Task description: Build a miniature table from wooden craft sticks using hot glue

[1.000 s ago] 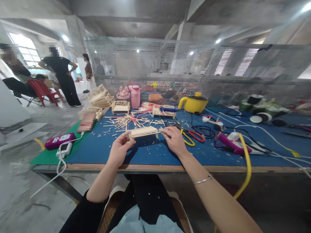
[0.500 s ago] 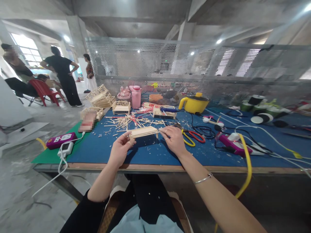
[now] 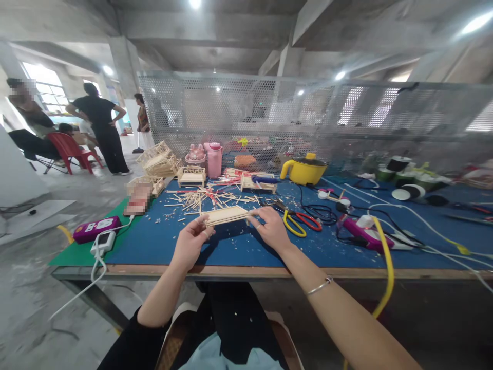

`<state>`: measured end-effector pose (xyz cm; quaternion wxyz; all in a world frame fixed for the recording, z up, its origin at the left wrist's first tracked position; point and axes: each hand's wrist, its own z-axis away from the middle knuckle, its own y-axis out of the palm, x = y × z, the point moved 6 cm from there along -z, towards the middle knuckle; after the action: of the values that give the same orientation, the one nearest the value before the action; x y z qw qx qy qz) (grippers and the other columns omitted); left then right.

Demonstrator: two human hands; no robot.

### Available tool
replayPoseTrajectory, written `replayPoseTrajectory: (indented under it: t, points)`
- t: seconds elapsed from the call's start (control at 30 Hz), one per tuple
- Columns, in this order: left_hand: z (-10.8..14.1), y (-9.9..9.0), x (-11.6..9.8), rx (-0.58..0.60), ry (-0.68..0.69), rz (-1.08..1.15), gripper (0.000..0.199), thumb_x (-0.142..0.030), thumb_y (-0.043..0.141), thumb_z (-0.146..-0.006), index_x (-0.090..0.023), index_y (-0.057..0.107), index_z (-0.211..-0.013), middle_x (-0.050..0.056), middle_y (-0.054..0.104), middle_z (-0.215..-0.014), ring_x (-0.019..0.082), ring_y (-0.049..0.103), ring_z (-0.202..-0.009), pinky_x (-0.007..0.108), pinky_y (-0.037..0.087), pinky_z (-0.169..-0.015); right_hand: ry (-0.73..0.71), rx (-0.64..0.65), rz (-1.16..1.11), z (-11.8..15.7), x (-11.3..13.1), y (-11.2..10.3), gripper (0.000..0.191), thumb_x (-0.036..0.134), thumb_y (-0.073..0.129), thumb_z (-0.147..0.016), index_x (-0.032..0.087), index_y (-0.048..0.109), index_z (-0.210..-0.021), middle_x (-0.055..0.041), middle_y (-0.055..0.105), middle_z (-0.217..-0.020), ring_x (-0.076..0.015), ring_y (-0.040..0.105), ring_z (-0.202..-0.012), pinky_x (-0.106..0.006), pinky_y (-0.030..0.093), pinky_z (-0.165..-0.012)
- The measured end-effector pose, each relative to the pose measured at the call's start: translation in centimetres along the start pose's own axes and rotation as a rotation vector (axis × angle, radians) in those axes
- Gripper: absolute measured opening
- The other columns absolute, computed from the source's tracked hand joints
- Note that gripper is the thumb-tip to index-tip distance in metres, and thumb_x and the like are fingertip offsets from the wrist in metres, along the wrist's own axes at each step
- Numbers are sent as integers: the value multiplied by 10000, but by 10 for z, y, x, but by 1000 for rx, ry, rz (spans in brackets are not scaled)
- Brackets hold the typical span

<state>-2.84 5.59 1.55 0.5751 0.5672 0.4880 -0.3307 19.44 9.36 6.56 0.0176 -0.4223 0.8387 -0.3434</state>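
Observation:
A small flat wooden-stick frame (image 3: pixel 227 215) is held above the blue mat. My left hand (image 3: pixel 192 239) grips its left end between thumb and fingers. At its right end, the fingertips of my right hand (image 3: pixel 269 226) are pinched on the frame's edge. Loose sticks (image 3: pixel 204 198) lie scattered just beyond it. Behind them stand two small stick-built pieces, one at the left (image 3: pixel 191 177) and one at the right (image 3: pixel 250 183), with a blue tool (image 3: pixel 265 179) resting on the right one.
Yellow-handled (image 3: pixel 295 224) and red-handled (image 3: pixel 310 222) tools lie right of my right hand. Further back is a yellow pot (image 3: pixel 307 169). Cables and a purple power strip (image 3: pixel 364 232) occupy the right. A phone (image 3: pixel 137 199) sits on the left, and people stand beyond.
The frame is turned slightly, so the short leg seen under its right end no longer shows. Both hands keep their hold, and the whole view has shifted a little.

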Motion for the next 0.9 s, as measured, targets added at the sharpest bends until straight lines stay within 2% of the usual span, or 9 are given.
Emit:
replayPoseTrajectory:
  t: [0.27, 0.43, 0.6, 0.8, 0.9]
  points:
    - [-1, -1, 3, -2, 23, -49, 594, -373, 799, -553, -147, 621, -1073, -49, 600, -697, 126, 626, -692, 309, 486, -781, -9, -1, 8, 1, 1, 1, 160, 330, 547, -888, 228, 665, -854, -40, 710, -861, -209, 591, -855, -345, 436, -806]
    - [-10, 0, 7, 11, 112, -174, 497, -340, 741, -628, -161, 621, -1075, 17, 696, -827, 167, 649, -816, 295, 473, -796, -20, 22, 75, 3, 4, -2, 183, 314, 509, -904, 218, 646, -829, -44, 693, -834, -208, 581, -857, -341, 406, -800]
    - [-22, 4, 7, 34, 151, -296, 427, -292, 704, -669, -161, 629, -1069, 49, 720, -855, 194, 657, -836, 307, 474, -793, -16, 60, 146, 8, 1, -4, 177, 301, 482, -916, 209, 605, -828, -45, 652, -824, -210, 552, -841, -346, 382, -792]
    - [-16, -7, 4, 77, 146, -459, 727, -209, 693, -675, -188, 427, -1351, 101, 679, -1121, 236, 621, -1055, 382, 434, -951, -24, 79, 198, 10, 3, -13, 182, 288, 463, -920, 203, 581, -811, -43, 632, -797, -202, 537, -798, -345, 360, -768]
    - [5, -9, -15, -42, 249, -621, 645, -150, 646, -692, -200, 489, -1316, 135, 588, -1278, 280, 525, -1204, 422, 385, -1017, -41, 69, 234, 15, 14, -20, 172, 265, 463, -922, 196, 579, -816, -44, 632, -797, -197, 532, -797, -346, 345, -765]
